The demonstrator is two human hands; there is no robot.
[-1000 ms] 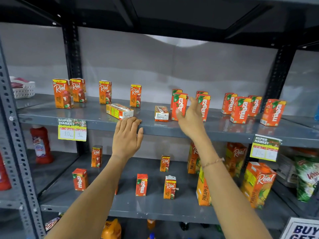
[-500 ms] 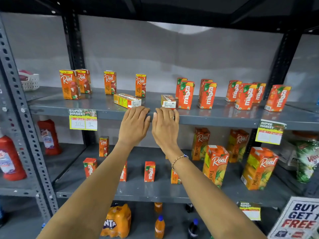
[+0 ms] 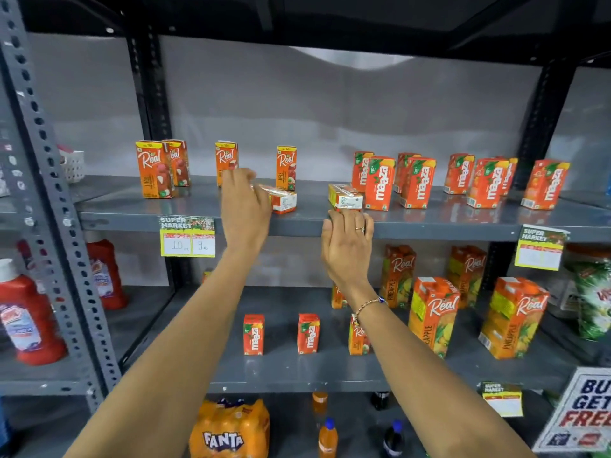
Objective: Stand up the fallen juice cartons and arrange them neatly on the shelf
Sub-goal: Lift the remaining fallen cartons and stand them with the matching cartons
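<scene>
Left grip [image 3: 246, 201] pinching fallen carton [image 3: 279, 198], right grip [image 3: 347, 238] spread flat on shelf edge [image 3: 132, 221]

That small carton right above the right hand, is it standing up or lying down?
Lying down. The fallen carton rests on its long side on the upper shelf, lower than the upright Maaza cartons beside it.

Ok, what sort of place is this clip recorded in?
Most likely a small supermarket or a mock-up of one: grey metal shelving carries "Super Market" price tags, rows of juice cartons, and a "Buy... Get... Free" sign at lower right.
</scene>
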